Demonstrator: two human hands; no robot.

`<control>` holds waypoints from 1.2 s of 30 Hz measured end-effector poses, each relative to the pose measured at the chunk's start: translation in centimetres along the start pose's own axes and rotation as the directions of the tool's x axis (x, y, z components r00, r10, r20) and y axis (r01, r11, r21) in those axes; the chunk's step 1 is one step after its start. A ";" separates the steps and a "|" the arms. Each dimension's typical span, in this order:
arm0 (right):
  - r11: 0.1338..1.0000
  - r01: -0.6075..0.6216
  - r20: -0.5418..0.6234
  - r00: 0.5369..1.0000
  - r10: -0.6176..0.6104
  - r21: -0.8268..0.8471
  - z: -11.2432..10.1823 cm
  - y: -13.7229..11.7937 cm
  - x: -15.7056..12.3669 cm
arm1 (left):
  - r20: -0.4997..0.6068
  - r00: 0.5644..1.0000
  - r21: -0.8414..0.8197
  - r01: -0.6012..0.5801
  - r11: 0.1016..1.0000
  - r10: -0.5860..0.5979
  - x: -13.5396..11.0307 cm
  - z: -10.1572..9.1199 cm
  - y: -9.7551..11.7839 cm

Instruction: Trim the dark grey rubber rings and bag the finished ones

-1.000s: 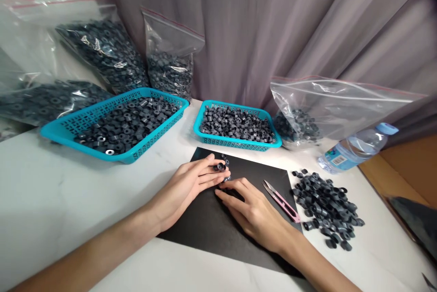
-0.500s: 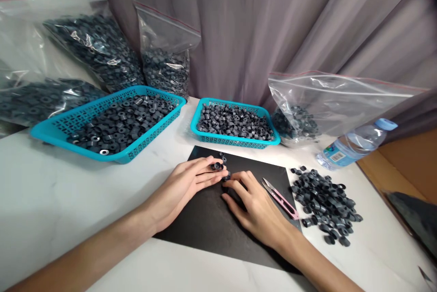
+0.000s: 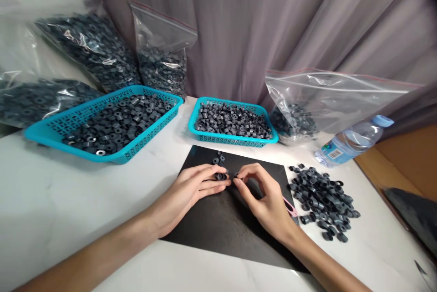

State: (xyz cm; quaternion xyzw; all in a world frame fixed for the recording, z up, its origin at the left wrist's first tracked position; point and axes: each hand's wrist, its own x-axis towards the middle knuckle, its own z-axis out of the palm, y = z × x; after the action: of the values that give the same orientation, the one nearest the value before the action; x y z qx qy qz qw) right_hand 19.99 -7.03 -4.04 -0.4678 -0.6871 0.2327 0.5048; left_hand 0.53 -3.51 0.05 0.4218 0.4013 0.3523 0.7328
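Note:
Above the black mat (image 3: 218,223), my left hand (image 3: 191,189) has its fingers closed around small dark rubber rings (image 3: 221,176), which show between the fingertips. Close by on the right, my right hand (image 3: 264,194) pinches one small dark ring (image 3: 236,176) between thumb and forefinger. A few loose rings (image 3: 216,161) lie on the mat just beyond my left fingers. Pink thread snips (image 3: 290,207) rest at the mat's right side, their blades hidden behind my right hand.
Two teal baskets, a large one (image 3: 131,157) at left and a smaller one (image 3: 232,139) at the back, hold many rings. A ring pile (image 3: 324,201) lies right of the mat, near a water bottle (image 3: 355,140). Zip bags (image 3: 164,32) of rings line the grey curtain (image 3: 232,32).
My right hand has lifted from the mat and turned into a pinch with a ring, now covering the snips' blades. My left hand has shifted slightly toward me, uncovering more loose rings.

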 end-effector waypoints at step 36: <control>0.999 -0.014 0.229 0.973 0.001 0.052 -0.8 -0.6 0.3 | 0.206 0.962 0.002 0.184 0.983 -0.181 0.0 -0.2 -0.9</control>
State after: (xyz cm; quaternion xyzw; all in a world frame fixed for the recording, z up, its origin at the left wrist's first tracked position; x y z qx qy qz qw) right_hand 20.45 -7.13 -3.15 -0.4270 -0.7325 0.3050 0.4337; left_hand 0.53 -3.78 -0.87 0.4109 0.3576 0.2412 0.8032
